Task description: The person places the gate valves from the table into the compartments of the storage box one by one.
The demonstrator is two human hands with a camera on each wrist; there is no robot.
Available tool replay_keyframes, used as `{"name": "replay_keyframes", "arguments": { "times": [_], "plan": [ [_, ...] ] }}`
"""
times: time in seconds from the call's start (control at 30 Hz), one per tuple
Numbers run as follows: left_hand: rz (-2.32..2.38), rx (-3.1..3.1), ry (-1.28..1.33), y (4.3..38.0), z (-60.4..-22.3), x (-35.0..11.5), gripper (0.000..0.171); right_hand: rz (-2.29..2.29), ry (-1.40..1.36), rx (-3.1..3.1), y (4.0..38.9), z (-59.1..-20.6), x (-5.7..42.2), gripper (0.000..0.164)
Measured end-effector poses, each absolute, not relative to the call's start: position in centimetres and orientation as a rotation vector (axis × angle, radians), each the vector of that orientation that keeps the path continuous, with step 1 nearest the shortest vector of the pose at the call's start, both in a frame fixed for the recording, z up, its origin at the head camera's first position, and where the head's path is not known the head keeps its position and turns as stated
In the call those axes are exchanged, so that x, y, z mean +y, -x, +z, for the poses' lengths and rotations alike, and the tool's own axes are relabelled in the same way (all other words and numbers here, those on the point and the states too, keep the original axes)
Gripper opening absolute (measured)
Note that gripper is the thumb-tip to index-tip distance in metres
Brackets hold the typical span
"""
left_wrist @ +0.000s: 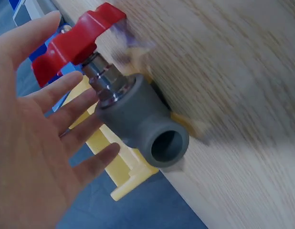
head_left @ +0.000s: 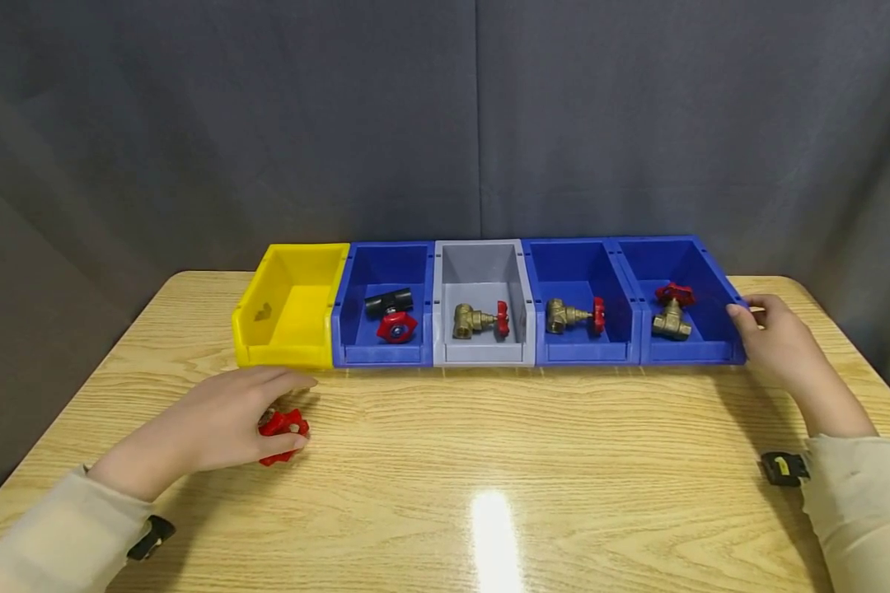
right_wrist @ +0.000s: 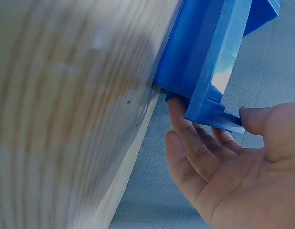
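My left hand [head_left: 226, 416] is at the table's left front, fingers spread around a valve with a red handle [left_wrist: 78, 43] and grey plastic body [left_wrist: 138, 114]. In the left wrist view, the thumb is beside the handle and the fingers extend along the valve's side without closing round it. Over on the right, my right hand [head_left: 779, 342] pinches the side edge of the end blue bin [head_left: 693, 352]; its thumb is on the rim and fingers are underneath [right_wrist: 200, 148]. That bin holds a brass valve with a red handle [head_left: 672, 317].
To the left of that bin stand another blue bin [head_left: 587, 354] and a grey bin [head_left: 484, 354], each with a brass valve. Further left, a blue bin [head_left: 382, 355] holds a black-bodied valve [head_left: 389, 305]. A yellow bin [head_left: 285, 356] ends the row near my left hand.
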State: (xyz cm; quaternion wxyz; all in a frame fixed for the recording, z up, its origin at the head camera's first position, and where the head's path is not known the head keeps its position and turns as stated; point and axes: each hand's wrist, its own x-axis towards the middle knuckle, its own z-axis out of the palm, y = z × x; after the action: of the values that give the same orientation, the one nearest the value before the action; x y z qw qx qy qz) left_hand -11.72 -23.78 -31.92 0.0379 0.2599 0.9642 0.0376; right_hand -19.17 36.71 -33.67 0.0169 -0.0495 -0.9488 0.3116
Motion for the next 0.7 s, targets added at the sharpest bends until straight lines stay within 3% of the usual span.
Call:
{"name": "replay_keyframes", "arguments": {
  "times": [0.37,0.7],
  "plan": [
    [0.142,2.914,-0.641,11.6,-32.3,-24.7,0.090,0.980,0.165,-2.953,19.2,-33.8,36.8,0.068],
    [0.150,2.889,-0.580,11.4,-32.6,-24.9,0.098,0.974,0.163,-2.955,19.1,-33.7,36.6,0.066]
  ]
}}
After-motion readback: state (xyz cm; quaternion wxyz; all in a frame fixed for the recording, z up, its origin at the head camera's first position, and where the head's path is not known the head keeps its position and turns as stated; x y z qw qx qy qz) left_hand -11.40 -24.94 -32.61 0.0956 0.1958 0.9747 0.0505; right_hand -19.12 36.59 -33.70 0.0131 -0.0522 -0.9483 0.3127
